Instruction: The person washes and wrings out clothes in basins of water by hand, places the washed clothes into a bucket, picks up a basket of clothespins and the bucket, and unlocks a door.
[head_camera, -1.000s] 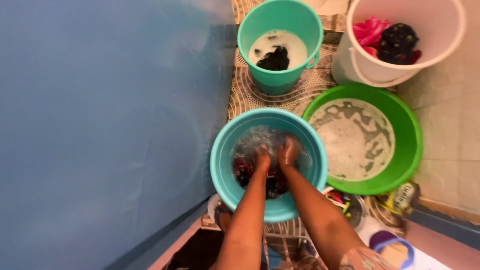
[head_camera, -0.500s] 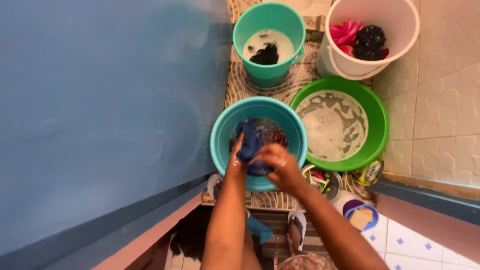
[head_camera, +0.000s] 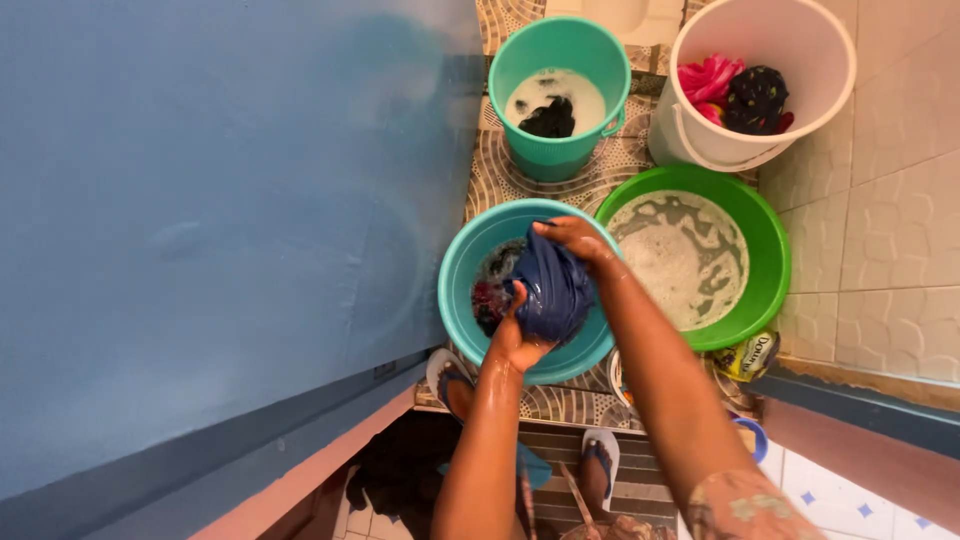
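Observation:
A wet dark blue cloth (head_camera: 553, 290) is stretched above a teal basin (head_camera: 463, 270) that holds water and dark red laundry (head_camera: 489, 298). My left hand (head_camera: 517, 341) grips the cloth's near, lower end. My right hand (head_camera: 572, 238) grips its far, upper end. Both forearms are wet.
A green basin (head_camera: 770, 240) of sudsy water sits to the right. A teal bucket (head_camera: 560, 45) with foamy water and a dark garment stands behind, beside a white bucket (head_camera: 700, 130) holding pink and dark clothes. A blue wall (head_camera: 220, 220) runs on the left, tiled wall on the right.
Both hands have come up out of the water holding the blue cloth. The right hand has moved to its far end, and the cloth is now bunched between them.

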